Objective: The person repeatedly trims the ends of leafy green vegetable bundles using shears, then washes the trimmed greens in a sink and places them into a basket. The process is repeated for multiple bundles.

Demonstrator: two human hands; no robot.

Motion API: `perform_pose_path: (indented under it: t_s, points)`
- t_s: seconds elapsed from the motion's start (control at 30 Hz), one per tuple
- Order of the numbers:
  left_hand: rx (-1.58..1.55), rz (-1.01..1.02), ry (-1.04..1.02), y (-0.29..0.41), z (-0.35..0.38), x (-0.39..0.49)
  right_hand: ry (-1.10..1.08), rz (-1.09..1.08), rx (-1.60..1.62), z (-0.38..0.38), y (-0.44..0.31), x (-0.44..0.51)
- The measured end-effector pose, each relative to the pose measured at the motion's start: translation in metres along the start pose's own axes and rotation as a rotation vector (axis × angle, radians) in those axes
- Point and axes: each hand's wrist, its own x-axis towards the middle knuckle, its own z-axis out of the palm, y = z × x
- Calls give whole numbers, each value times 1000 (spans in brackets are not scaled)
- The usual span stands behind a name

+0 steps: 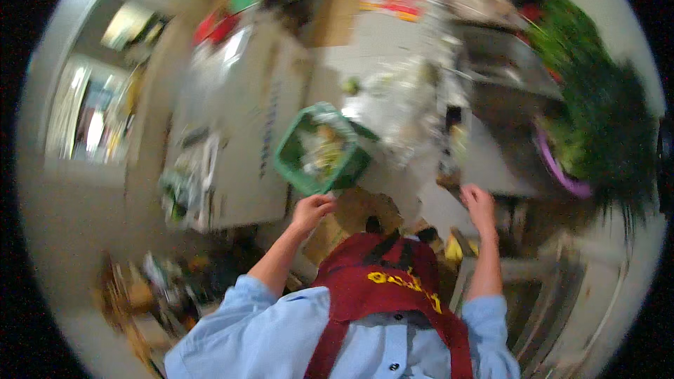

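Note:
My left hand (313, 216) grips the near rim of a green plastic bin (358, 166), which tilts in front of me. Inside it lie pale yellow-green vegetable scraps (329, 152) and what looks like clear plastic. My right hand (480, 208) is apart from the bin, over to the right, with its fingers curled. Just beyond those fingers is a small brown object (448, 179), blurred. Whether the right hand holds anything cannot be made out.
A long pale worktop or cabinet (242, 131) runs along the left. Clear plastic bags (397, 100) litter the floor ahead, near a small green round thing (350, 85). Flattened cardboard (368, 210) lies by my feet. At right are a metal sink (505, 63), leafy greens (595, 79) and a purple basin (558, 168).

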Motion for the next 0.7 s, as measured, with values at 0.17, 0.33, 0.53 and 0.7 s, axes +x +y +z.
perform_pose_path:
  t_s: [0.17, 0.33, 0.53, 0.7]
  points:
    - [113, 192, -15, -34, -38, -25, -100, 39, -137, 68, 34, -17]
    - [-1, 24, 274, -131, -123, -67, -229, -102, -645, 136, 25, -38]
    - [-153, -62, 458, -278, -279, -77, -230, -131, -679, 273, -75, -55]
    - [-225, -80, 780, -329, -431, -67, -389, -292, -579, 399, -152, -74]
